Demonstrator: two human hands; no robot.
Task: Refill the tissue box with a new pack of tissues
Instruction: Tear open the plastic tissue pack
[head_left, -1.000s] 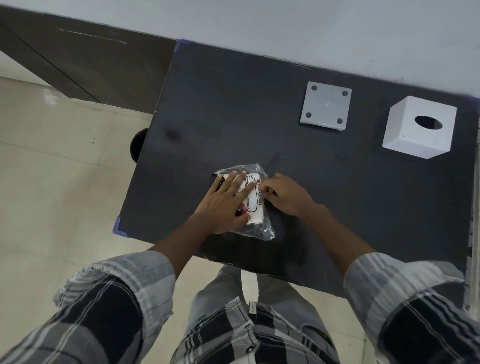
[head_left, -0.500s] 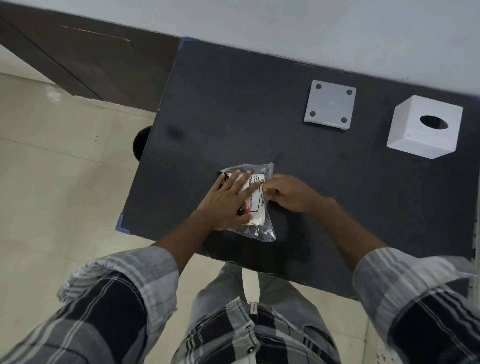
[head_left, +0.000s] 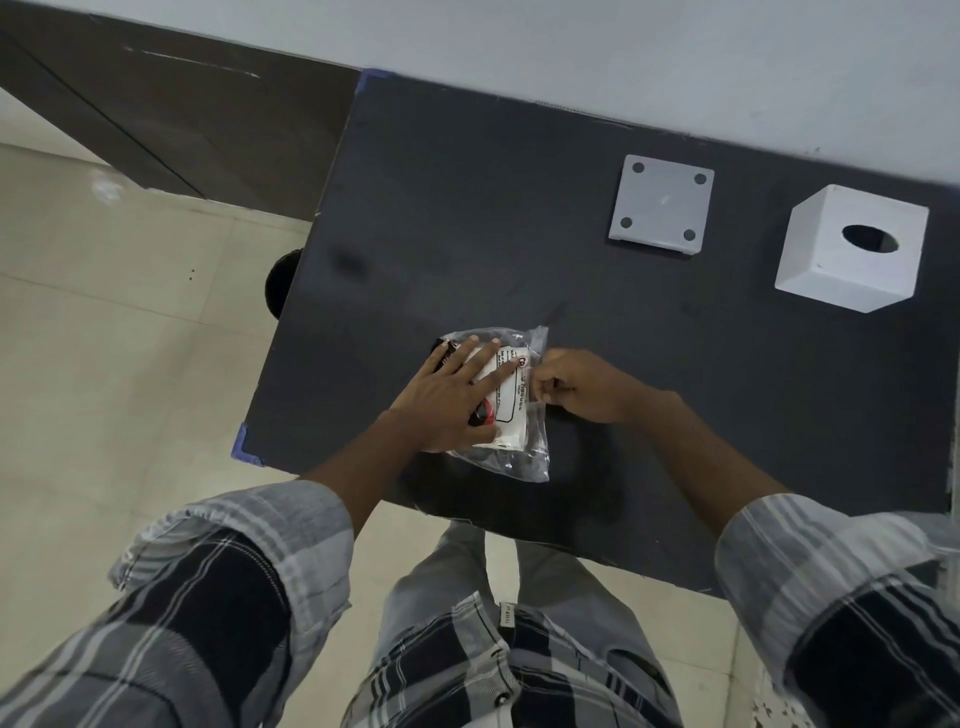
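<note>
A clear plastic pack of tissues (head_left: 511, 415) with a white printed label lies near the front edge of the dark table (head_left: 467, 234). My left hand (head_left: 449, 397) lies flat on the pack, fingers spread, pressing it down. My right hand (head_left: 584, 384) pinches the pack's right edge between thumb and fingers. The white cube tissue box (head_left: 852, 249), with an oval hole on top, stands at the far right of the table. Its flat grey base plate (head_left: 662, 205), with a round spot in each corner, lies to the left of the box.
A pale wall runs along the table's far side. Tiled floor (head_left: 104, 364) lies to the left, with a dark wooden panel (head_left: 182, 114) at the back left. A dark round object (head_left: 280, 283) shows beneath the table's left edge. Blue tape marks the front left corner (head_left: 244, 441).
Both hands have stayed on the pack. My right hand's fingers have curled tighter on the pack's right edge. The camera view has shifted slightly.
</note>
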